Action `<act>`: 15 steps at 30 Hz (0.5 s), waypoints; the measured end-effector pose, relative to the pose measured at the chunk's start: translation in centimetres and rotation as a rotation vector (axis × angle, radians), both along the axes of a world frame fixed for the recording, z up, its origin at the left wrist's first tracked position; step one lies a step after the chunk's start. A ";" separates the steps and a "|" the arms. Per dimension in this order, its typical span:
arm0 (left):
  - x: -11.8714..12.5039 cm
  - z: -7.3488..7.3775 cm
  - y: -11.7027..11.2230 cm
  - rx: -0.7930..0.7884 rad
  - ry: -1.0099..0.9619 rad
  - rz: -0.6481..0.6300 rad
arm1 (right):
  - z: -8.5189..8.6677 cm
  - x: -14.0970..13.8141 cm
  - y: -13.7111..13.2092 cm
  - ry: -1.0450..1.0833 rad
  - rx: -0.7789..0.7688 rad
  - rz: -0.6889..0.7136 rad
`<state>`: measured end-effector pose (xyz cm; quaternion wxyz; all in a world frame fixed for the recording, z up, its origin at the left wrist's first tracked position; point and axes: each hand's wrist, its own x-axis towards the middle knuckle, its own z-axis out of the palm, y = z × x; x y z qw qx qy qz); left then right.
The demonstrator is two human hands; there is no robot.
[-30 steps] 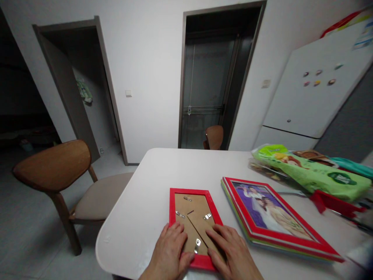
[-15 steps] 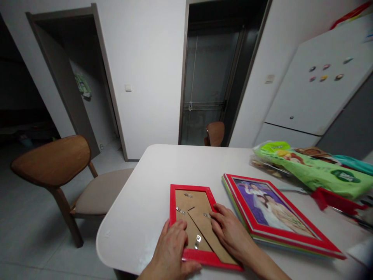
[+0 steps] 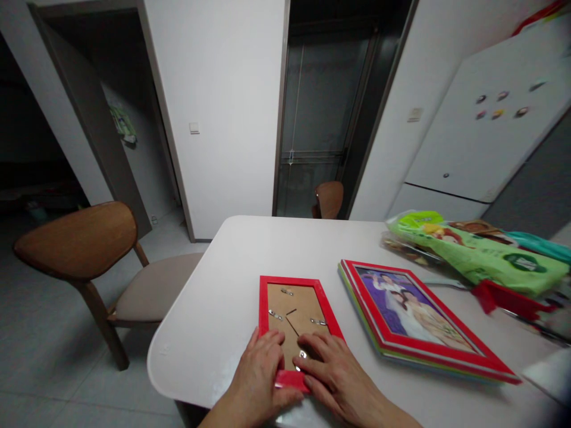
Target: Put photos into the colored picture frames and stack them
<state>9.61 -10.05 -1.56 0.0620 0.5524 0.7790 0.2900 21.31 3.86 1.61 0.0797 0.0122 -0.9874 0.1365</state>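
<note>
A red picture frame (image 3: 264,303) lies back side up on the white table, its brown backing board (image 3: 289,303) showing. Small metal clips sit along the board's edges, the upper one (image 3: 286,292) and the right one (image 3: 318,321) in plain view. My left hand (image 3: 259,371) grips the lower left corner, fingers over the backing and thumb by the bottom edge. At the bottom clip (image 3: 300,359), my right hand (image 3: 332,371) has its bent fingertips on or beside the metal, and its thumb rests at the bottom edge. This hand hides the lower right of the frame.
To the right lies a stack of frames, topped by a red frame with a photo (image 3: 410,309). Beyond it are a green plastic package (image 3: 486,249) and a red object (image 3: 508,300). A wooden chair (image 3: 80,244) stands left of the table (image 3: 196,315).
My right hand has moved from the frame's right clip down and left to the bottom clip. The right clip now lies over the frame's edge. My left hand stays at the lower left.
</note>
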 end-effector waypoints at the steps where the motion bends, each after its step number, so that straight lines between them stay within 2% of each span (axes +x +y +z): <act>1: 0.0 -0.2 0.0 0.013 -0.001 0.005 | 0.0 0.0 0.1 0.001 0.017 0.013; 10: -0.2 -0.7 -0.1 0.045 -0.009 0.006 | -1.9 0.5 1.2 0.002 0.124 0.100; 15: -0.3 -0.8 0.0 0.043 -0.020 0.004 | -1.4 0.6 1.0 -0.010 0.070 0.088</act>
